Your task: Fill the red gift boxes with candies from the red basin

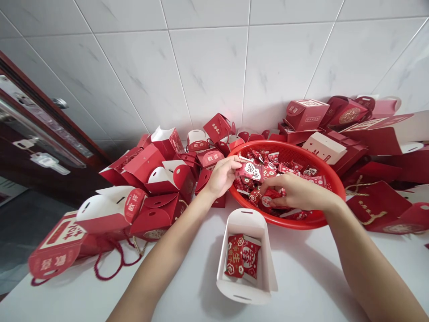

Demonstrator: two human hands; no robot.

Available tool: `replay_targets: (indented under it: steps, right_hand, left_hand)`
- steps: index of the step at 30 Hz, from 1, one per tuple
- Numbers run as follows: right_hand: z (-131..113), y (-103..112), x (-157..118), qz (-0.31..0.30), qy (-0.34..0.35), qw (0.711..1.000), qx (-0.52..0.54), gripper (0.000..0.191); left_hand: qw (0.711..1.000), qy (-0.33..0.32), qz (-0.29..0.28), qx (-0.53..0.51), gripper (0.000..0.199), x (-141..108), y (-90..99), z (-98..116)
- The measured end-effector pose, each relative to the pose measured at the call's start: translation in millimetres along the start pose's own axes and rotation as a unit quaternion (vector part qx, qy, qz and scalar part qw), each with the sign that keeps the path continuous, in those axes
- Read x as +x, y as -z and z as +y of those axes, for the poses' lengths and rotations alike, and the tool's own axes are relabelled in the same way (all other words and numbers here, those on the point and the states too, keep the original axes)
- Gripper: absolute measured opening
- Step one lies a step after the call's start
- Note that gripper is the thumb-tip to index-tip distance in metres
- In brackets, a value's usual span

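Note:
My left hand point(223, 175) pinches a red wrapped candy packet point(252, 171) with white lettering, over the left rim of a red plastic basket point(336, 180). Inside the basket lie many red candy packets. Reaching in among them, my right hand point(294, 191) has its fingers curled down onto a red packet point(268, 200); the fingertips are partly hidden, and its grip is unclear. In front of the basket stands an open white-lined box point(247, 257). Two red packets point(235, 256) with gold and white print lie in it.
Red gift boxes point(161, 214), some with open flaps and rope handles, crowd the white table point(187, 286) on the left. More boxes point(378, 208) are piled on the right and along the tiled wall point(208, 67). A door with keys point(50, 162) stands at far left.

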State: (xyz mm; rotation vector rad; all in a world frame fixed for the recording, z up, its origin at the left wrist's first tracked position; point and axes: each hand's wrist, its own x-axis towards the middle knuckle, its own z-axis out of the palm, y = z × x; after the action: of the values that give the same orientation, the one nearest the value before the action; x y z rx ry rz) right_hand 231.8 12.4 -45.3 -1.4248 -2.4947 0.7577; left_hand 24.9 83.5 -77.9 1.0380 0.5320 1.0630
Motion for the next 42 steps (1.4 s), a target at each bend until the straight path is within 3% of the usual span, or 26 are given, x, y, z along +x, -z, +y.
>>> replay_targets:
  steps: [5,14,19,27,32,36,42]
  right_hand:
    - [1,-1,-1,0.084,0.041,0.995,0.034,0.021]
    - [12,-1,4,0.185,0.003,0.976,0.111,0.023]
    - [20,-1,6,0.208,-0.039,0.961,0.177,0.027]
    - [18,-2,6,0.236,-0.020,0.947,0.216,0.030]
    - [16,-2,4,0.222,-0.004,0.950,0.219,0.036]
    - [15,-3,5,0.238,0.019,0.945,0.222,0.029]
    - [12,-6,7,0.271,0.037,0.922,0.274,0.038]
  left_hand:
    - [1.000,0.002,-0.004,-0.002,0.013,-1,1.1,0]
    - [1.000,-0.005,-0.007,-0.007,0.013,0,2.3,-2]
    - [1.000,-0.008,-0.017,-0.004,0.013,-1,2.6,-2]
    - [0.999,0.001,-0.037,0.009,0.022,-3,3.4,-1]
    - [0.999,-0.007,-0.027,0.027,0.023,-4,3.0,-2]
    - [0.998,-0.011,-0.026,0.047,0.021,-3,3.7,-4]
    - [0.985,-0.060,-0.058,0.150,0.012,-1,8.0,-11]
